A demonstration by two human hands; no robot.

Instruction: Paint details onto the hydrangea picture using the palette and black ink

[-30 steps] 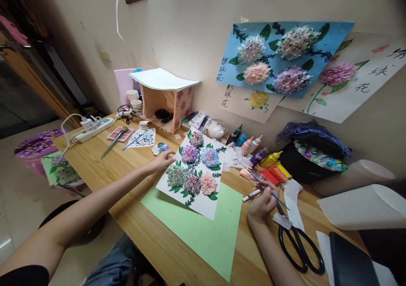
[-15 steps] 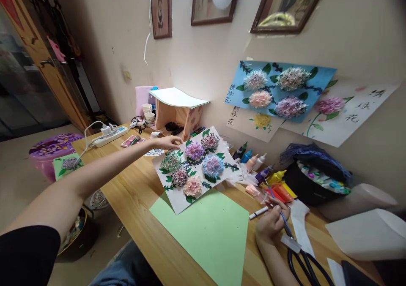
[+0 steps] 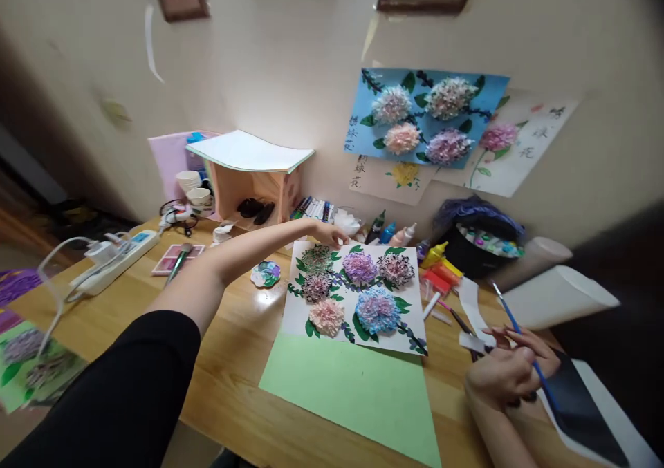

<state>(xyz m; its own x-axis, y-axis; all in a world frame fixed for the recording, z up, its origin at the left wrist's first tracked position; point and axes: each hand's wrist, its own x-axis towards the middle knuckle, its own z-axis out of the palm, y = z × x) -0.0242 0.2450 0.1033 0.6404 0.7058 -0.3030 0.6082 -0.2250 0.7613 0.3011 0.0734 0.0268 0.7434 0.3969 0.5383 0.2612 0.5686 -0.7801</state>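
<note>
At the upper edge of a white sheet with raised paper flowers [image 3: 342,347], my left hand [image 3: 330,233] is closed, pinching the sheet near its top middle. The flowers are purple, pink, blue and dark-tipped, with green leaves around them. The sheet overlaps a plain light green sheet [image 3: 353,399] on the wooden table. Off to the right, my right hand [image 3: 511,375] is closed around a slim blue paintbrush [image 3: 511,316], its bristles pointing up and left. Scissors lie partly hidden behind that hand.
A paint palette [image 3: 265,274] lies left of the sheet, near a power strip [image 3: 117,264]. Behind stand a small open box [image 3: 249,191], paint bottles [image 3: 386,231] and a black basket [image 3: 474,254]. A paper roll [image 3: 563,295] lies at right. Flower pictures [image 3: 425,119] hang on the wall.
My left hand has moved the flower sheet; it now lies straighter over the green sheet's upper part. My right hand has shifted right with the paintbrush, and the view has turned.
</note>
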